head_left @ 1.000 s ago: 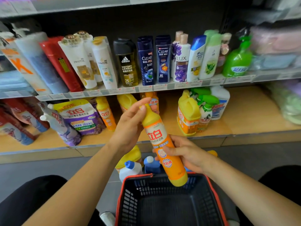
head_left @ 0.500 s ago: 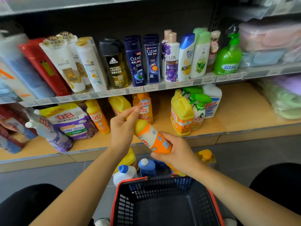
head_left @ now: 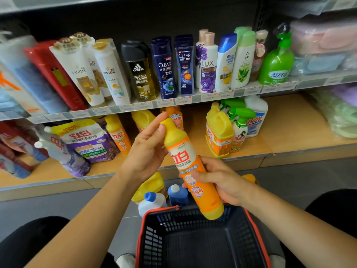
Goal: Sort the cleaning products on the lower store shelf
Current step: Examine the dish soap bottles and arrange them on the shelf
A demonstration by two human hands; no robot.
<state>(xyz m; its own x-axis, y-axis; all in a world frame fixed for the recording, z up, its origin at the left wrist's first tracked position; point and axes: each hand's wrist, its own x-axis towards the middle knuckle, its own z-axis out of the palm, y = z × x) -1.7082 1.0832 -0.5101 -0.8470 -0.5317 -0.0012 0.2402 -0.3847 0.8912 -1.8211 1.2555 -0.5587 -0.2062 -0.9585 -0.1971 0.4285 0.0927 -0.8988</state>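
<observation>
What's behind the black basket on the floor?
A white bottle, a blue bottle and a yellow jug stand there. The orange bottle and right hand cover anything further right.

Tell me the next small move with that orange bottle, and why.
Probably carry the orange bottle, gripped by the left hand and right hand, forward to stand beside the matching bottle on the lower shelf: it hangs above the basket, unsorted.

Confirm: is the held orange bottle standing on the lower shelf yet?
No, the orange bottle is held above the basket by the left hand and right hand.
</observation>
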